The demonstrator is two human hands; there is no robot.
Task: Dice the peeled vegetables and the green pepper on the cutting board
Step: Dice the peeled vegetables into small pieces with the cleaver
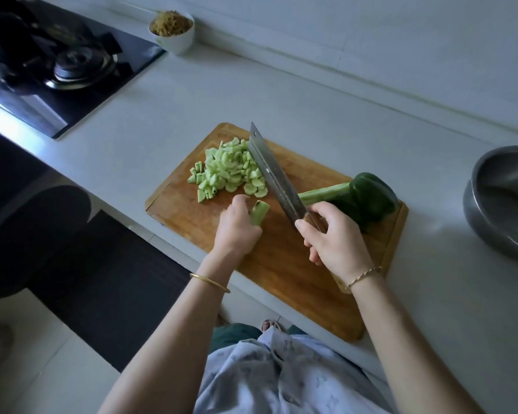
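A wooden cutting board [284, 273] lies on the white counter. On its far left part sits a heap of diced pale green vegetable [229, 171]. My left hand [237, 227] holds a short peeled vegetable stub [259, 213] on the board. My right hand [332, 239] grips the handle of a cleaver [271, 171], whose blade stands edge-down just right of the heap. A peeled whole vegetable [323, 195] and a dark green pepper [371, 198] lie at the board's far right edge.
A steel bowl [506, 201] stands on the counter at the right. A white bowl of brown shreds [172, 29] sits by the back wall. A black gas hob [57, 64] with a pot is at the far left. The counter's front edge runs close to my body.
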